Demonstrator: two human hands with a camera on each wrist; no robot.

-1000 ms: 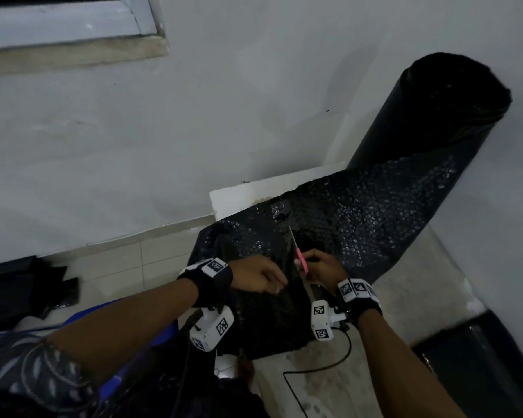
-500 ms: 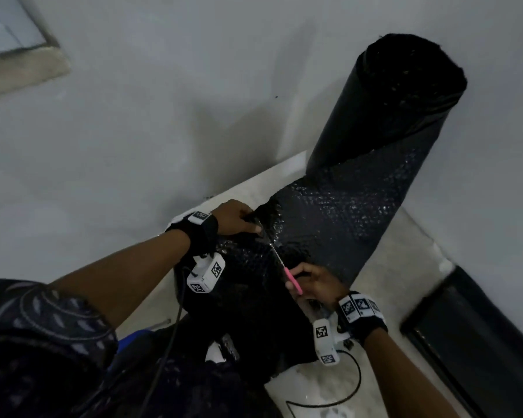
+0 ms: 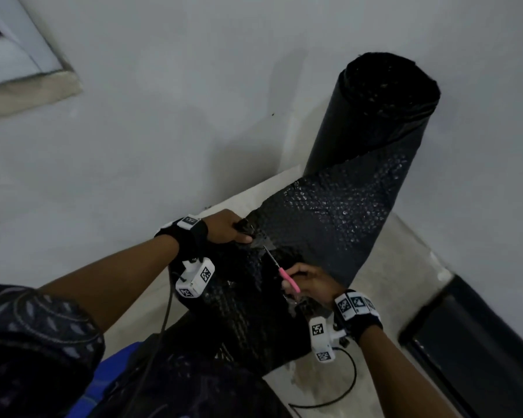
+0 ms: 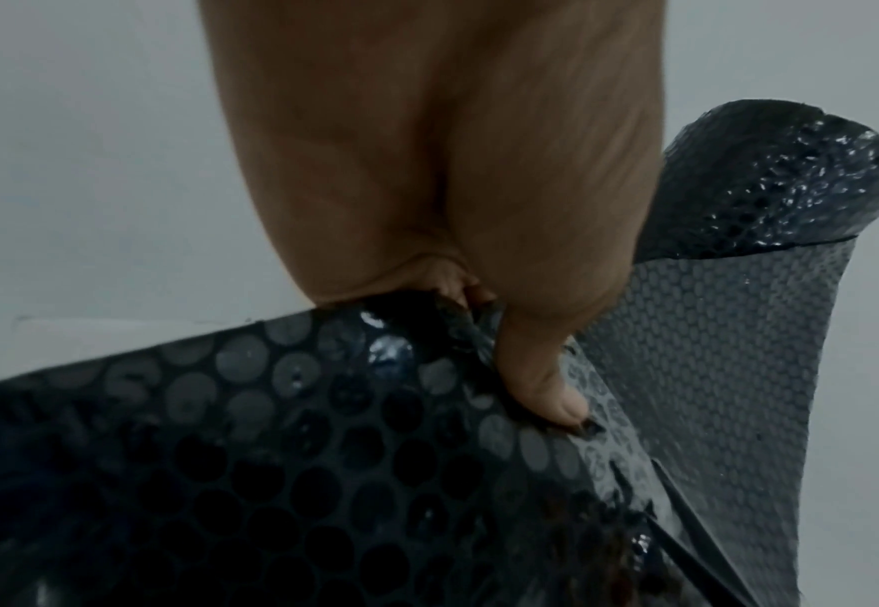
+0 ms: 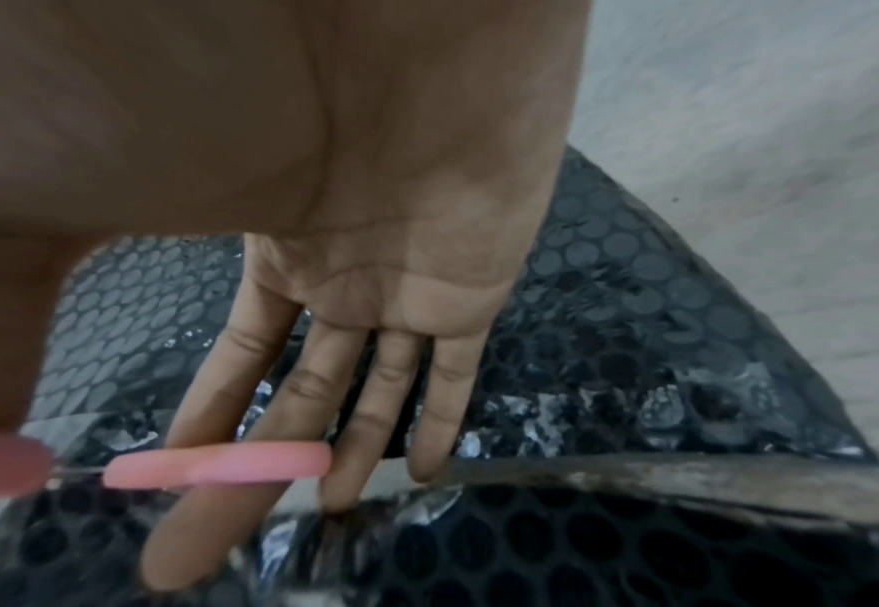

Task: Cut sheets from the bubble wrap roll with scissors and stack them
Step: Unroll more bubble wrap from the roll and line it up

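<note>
Pink-handled scissors [image 3: 286, 274] are gripped in the right hand [image 3: 311, 283], blades in the black bubble wrap sheet [image 3: 329, 218]. Left hand [image 3: 227, 226] pinches the sheet's far edge, thumb on top. Sheet runs to the upright roll [image 3: 375, 116], which stands against the wall [image 3: 194, 86].

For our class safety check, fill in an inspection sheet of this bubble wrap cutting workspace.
Surface: pale floor in a corner, stained near the sheet.
Job's things: black roll upright, sheet unrolled and partly cut; pink-handled scissors in the cut.
Clutter: nothing seen.
Grippers: left hand grips the sheet's far edge; right hand holds the scissors.
Cables: black cable looping on the floor from the right wrist camera; another hangs from the left.
Surroundings: grey wall, window frame.
</note>
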